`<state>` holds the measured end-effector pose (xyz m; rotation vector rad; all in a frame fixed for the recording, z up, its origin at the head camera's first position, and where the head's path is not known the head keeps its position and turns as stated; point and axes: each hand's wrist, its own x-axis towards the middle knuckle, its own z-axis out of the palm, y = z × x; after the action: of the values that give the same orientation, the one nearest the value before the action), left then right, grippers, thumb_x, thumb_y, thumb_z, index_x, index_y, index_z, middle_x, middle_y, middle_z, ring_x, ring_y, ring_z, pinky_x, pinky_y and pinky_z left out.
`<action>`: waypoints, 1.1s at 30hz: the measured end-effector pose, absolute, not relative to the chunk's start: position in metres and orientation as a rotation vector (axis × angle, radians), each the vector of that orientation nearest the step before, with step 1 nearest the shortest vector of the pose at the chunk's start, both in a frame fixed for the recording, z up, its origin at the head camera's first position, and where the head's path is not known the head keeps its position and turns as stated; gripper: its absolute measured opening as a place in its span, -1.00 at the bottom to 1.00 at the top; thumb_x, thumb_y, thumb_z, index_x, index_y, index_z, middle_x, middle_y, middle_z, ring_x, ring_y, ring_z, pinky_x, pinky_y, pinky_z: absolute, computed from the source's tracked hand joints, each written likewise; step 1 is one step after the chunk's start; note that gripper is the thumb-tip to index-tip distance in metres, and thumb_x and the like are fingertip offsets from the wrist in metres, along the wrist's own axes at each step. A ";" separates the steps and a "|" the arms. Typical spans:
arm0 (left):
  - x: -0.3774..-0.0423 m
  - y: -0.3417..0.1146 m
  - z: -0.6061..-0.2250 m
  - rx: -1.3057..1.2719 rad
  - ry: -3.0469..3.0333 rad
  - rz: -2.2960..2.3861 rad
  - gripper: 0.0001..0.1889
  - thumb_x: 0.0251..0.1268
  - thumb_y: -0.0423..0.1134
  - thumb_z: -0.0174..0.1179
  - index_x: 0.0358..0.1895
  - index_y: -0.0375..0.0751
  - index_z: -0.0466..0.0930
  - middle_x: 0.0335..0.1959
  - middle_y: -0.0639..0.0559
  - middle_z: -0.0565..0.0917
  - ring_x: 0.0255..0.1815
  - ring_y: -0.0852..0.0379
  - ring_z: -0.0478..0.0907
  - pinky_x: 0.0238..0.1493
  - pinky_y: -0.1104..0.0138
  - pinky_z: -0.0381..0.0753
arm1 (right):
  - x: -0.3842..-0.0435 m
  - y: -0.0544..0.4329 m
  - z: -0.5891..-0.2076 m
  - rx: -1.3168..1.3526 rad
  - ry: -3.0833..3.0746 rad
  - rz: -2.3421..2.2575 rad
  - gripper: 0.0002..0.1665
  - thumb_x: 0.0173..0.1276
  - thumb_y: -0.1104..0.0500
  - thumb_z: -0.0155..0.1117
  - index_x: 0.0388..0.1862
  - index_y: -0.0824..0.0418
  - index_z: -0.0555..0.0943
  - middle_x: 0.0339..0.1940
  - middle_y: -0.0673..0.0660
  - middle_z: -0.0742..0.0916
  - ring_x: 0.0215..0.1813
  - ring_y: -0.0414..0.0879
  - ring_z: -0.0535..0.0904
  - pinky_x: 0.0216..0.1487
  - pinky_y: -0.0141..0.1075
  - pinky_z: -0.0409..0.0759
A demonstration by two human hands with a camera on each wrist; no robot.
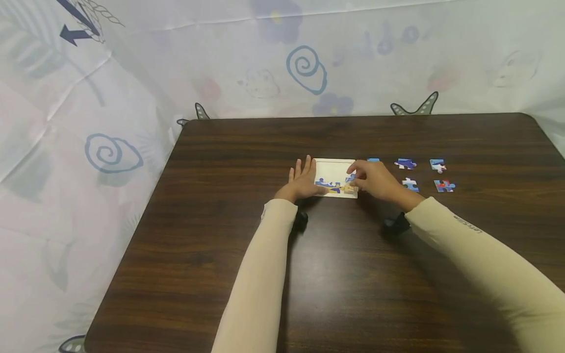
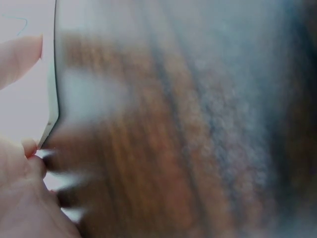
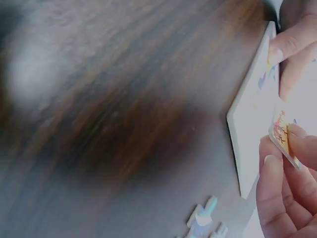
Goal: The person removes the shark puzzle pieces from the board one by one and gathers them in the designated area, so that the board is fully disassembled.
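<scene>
A pale puzzle tray [image 1: 334, 167] lies on the table, with several joined blue and yellow pieces [image 1: 328, 185] along its near side. My left hand [image 1: 302, 186] rests at the tray's left edge, fingers straight and spread, the thumb reaching over the near left corner. Above the tray's near right corner, my right hand [image 1: 378, 181] pinches a puzzle piece [image 3: 281, 135] between thumb and fingers. That piece is tilted in the right wrist view and shows yellow with reddish marks. Only the hand and a bright tray edge [image 2: 52, 94] show in the left wrist view.
Several loose puzzle pieces lie right of the tray in two rows, among them a dark blue one [image 1: 405, 163] and a red and blue one [image 1: 444, 186]. One blue piece [image 1: 373, 160] is partly hidden behind my right hand. The dark wooden table [image 1: 212, 235] meets patterned cloth at back and left.
</scene>
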<state>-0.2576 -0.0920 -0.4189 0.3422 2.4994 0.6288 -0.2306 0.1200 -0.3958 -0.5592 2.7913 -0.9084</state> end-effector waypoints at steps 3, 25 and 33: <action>-0.257 -0.092 -0.419 0.350 2.500 0.631 0.04 0.26 0.09 0.09 0.51 -0.11 -0.52 0.54 0.03 -0.59 0.55 -0.03 -0.72 0.54 0.05 -0.60 | -0.226 0.128 -0.391 -0.491 2.777 -0.927 -0.74 0.25 0.32 0.28 -0.09 0.39 0.55 -0.35 0.30 0.75 -0.43 -0.10 0.60 -0.41 -0.38 0.51; -0.258 -0.091 -0.420 0.372 2.510 0.624 0.04 0.26 0.08 0.08 0.51 -0.13 -0.52 0.55 -0.01 -0.57 0.55 -0.06 -0.71 0.54 0.03 -0.59 | -0.187 0.189 -0.399 -0.338 2.572 -1.036 -0.73 0.33 0.35 0.16 -0.10 0.55 0.59 -0.54 0.20 0.74 -0.58 -0.20 0.65 -0.48 -0.36 0.67; -0.258 -0.090 -0.419 0.366 2.502 0.624 0.03 0.26 0.09 0.07 0.51 -0.13 -0.52 0.54 0.00 -0.58 0.55 -0.05 -0.71 0.54 0.04 -0.62 | -0.181 0.189 -0.407 -0.380 2.594 -1.024 -0.80 0.27 0.38 0.20 -0.17 0.51 0.61 -0.49 0.21 0.72 -0.54 -0.22 0.62 -0.50 -0.41 0.65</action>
<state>-0.2576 -0.0898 -0.4185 0.3664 2.5022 0.6236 -0.1807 0.1886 -0.4066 -0.3795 2.5937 -1.0236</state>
